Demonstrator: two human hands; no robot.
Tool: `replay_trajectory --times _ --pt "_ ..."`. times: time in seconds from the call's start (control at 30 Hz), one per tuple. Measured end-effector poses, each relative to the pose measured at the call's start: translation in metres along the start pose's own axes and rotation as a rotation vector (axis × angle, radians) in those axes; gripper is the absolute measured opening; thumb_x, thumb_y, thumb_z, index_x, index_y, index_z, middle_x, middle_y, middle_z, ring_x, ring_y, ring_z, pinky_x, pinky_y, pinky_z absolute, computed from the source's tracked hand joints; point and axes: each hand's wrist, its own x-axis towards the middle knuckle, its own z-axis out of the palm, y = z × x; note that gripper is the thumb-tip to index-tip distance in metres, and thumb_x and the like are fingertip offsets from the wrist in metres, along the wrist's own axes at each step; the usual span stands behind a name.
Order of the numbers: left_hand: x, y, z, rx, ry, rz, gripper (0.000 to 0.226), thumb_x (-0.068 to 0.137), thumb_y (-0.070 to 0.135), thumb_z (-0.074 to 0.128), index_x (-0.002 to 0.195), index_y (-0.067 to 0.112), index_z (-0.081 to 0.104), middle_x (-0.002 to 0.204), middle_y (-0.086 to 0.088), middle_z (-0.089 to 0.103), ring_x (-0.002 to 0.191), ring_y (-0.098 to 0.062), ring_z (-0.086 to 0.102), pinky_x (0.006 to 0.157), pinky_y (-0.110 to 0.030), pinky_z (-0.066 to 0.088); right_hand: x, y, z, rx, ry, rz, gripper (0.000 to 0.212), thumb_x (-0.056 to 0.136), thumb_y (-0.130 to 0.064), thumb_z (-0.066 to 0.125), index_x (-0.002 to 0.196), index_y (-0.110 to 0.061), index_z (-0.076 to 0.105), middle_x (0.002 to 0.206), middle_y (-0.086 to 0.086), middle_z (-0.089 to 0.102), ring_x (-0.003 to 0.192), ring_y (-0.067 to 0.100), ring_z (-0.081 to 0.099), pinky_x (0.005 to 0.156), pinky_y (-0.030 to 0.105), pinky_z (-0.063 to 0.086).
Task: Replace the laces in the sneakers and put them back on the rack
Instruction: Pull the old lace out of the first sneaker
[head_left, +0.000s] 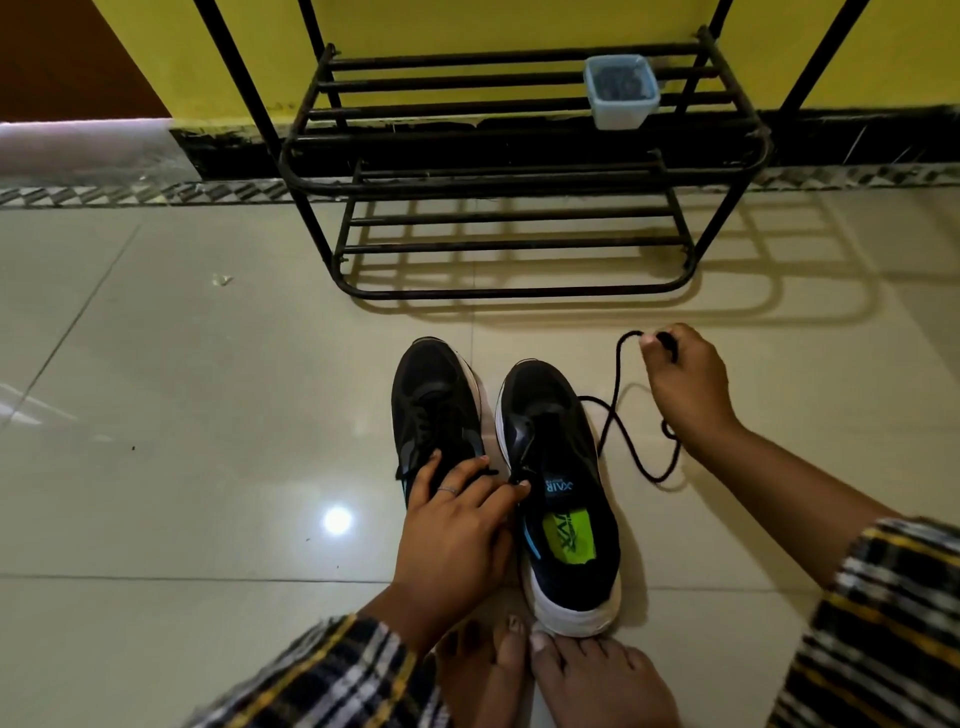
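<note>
Head view shows the right hand (683, 384) pinching a black lace (621, 415) near its end, thumb and fingers curled round the cord, so the hold is narrow and tight on it. From that pinch the lace arcs up and left, then drops in loose loops on the floor (182, 389) under the wrist and runs left to the right sneaker (561, 493), which stands just beside the hand, toe pointing away from the person. Its tongue is open and a green insole shows. Further left, the left hand (457, 525) lies over the rear of the left sneaker (434, 410), fingers mostly straight, with the fingertips at the right sneaker's eyelet edge; whether they pinch anything I cannot tell. That left sneaker is laced and touches its mate at the side. Bare feet (571, 670) sit just behind the heels. Beyond both hands stands a black metal rack (519, 182) against a yellow wall, a small plastic tub (621, 91) on its upper shelf.
</note>
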Motion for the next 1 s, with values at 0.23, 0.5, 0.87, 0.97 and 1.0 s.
replay_trajectory --times 0.23,0.5,0.87,0.97,1.0 --pt "-0.001 0.000 -0.001 0.011 0.004 0.009 0.033 0.080 0.033 0.051 0.110 0.033 0.065 0.102 0.014 0.069 0.115 -0.017 0.058 0.106 -0.049 0.028 -0.005 0.014 0.012 0.018 -0.162 0.041 0.042 0.099 -0.035 0.042 0.090 0.004 0.058 0.075 0.016 0.055 0.072 0.029 0.052 0.069 0.034 0.038" --pt "0.000 0.001 -0.002 0.015 0.007 0.008 0.034 0.080 0.033 0.050 0.110 0.033 0.065 0.103 0.014 0.069 0.115 -0.016 0.058 0.106 -0.049 0.028 -0.002 0.043 0.006 -0.050 -0.233 -0.053 0.030 0.100 -0.014 0.038 0.122 -0.006 0.057 0.123 0.012 0.060 0.116 0.027 0.055 0.098 0.032 0.039" --pt "-0.002 0.000 -0.002 0.028 -0.014 0.017 0.035 0.080 0.033 0.051 0.112 0.033 0.064 0.103 0.013 0.069 0.117 -0.017 0.057 0.107 -0.049 0.026 -0.040 0.107 0.023 -0.857 -0.562 -0.459 0.072 0.077 -0.052 -0.012 0.142 -0.023 -0.020 0.151 -0.009 -0.021 0.146 0.014 -0.010 0.115 0.034 -0.004" --pt "-0.001 0.000 -0.002 0.039 -0.017 0.017 0.035 0.080 0.033 0.050 0.112 0.033 0.064 0.103 0.013 0.069 0.117 -0.017 0.057 0.107 -0.049 0.026 -0.053 0.117 0.014 -0.901 -0.505 -0.470 0.071 0.091 -0.055 -0.010 0.149 -0.017 0.004 0.154 -0.004 -0.001 0.145 0.018 0.012 0.115 0.037 0.009" --pt "-0.001 0.000 -0.002 0.043 -0.017 0.017 0.035 0.080 0.033 0.049 0.112 0.033 0.064 0.103 0.013 0.069 0.116 -0.017 0.057 0.107 -0.049 0.026 -0.057 0.118 0.009 -0.913 -0.494 -0.442 0.070 0.095 -0.051 -0.006 0.149 -0.014 0.019 0.154 0.000 0.016 0.142 0.019 0.026 0.114 0.036 0.015"
